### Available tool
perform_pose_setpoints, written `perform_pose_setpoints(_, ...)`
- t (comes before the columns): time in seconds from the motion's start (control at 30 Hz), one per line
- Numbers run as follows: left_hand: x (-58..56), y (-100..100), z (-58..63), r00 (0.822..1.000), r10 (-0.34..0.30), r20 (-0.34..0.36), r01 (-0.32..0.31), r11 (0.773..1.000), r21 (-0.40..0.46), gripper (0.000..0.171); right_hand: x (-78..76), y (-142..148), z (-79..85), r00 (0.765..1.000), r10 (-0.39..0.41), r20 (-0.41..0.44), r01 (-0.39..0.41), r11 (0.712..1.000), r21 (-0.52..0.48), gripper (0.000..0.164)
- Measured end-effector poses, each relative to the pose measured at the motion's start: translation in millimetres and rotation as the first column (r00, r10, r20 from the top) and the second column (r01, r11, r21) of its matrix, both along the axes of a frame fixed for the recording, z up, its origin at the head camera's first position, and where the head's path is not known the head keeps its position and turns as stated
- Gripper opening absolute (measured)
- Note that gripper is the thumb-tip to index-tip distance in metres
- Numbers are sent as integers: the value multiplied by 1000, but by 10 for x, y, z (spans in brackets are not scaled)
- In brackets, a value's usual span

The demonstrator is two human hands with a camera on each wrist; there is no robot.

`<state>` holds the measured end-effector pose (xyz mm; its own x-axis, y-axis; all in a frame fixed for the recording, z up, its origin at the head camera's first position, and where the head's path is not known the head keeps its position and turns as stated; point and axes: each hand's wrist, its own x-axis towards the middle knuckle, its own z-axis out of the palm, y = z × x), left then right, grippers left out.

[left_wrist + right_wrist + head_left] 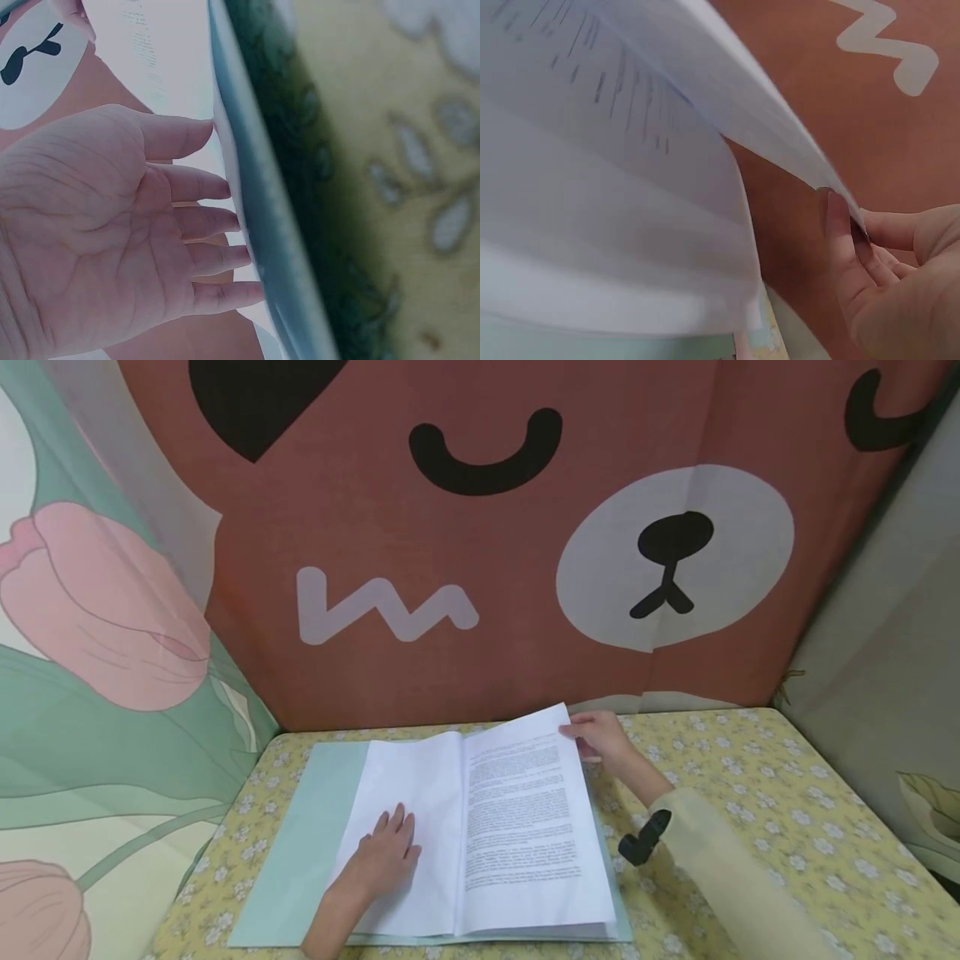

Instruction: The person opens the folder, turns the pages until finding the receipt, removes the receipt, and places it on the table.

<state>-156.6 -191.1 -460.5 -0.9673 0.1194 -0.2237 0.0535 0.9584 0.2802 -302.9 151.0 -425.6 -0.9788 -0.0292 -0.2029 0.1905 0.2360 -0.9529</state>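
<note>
A light green folder (292,835) lies spread on the table, with white sheets inside. My left hand (386,853) rests on the blank left-hand page (420,777), fingers straight and spread; the left wrist view shows its palm (90,232) with fingertips at the paper. At the top right corner of the printed right-hand page (517,827), my right hand (600,737) pinches the paper between thumb and fingers. In the right wrist view that page (772,127) is lifted, and another printed sheet (592,187) shows beneath it.
The table (750,793) wears a yellow flowered cloth. Behind it hangs a brown curtain (517,660) with a bear's face, and a tulip-patterned curtain (112,735) stands at the left. A black strap device (643,837) sits at the right wrist.
</note>
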Motion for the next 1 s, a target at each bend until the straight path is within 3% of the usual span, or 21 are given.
perform_pose_setpoints(0.2,4,-28,-9,1000,2,6,-2,1000,11,57,11,-53,118,998,24,55,-14,985,-171,38)
perform_pose_setpoints(0.37,13,-44,17,1000,-3,-7,3,1000,21,55,-9,-122,197,997,36,65,-18,967,-253,35)
perform_pose_setpoints(0.6,17,-81,112,987,-6,-158,11,999,33,44,-52,-279,347,993,83,85,-50,939,-340,42)
perform_pose_setpoints(0.77,34,-145,158,960,83,-266,-55,992,113,35,-58,-418,440,980,144,135,-64,878,-474,41)
perform_pose_setpoints(0.87,40,-170,173,945,170,-281,-107,968,226,33,-55,-509,471,972,179,155,-64,829,-555,33)
perform_pose_setpoints(1.0,37,-186,181,929,272,-253,-144,892,429,33,-45,-637,494,963,209,170,-59,782,-621,27)
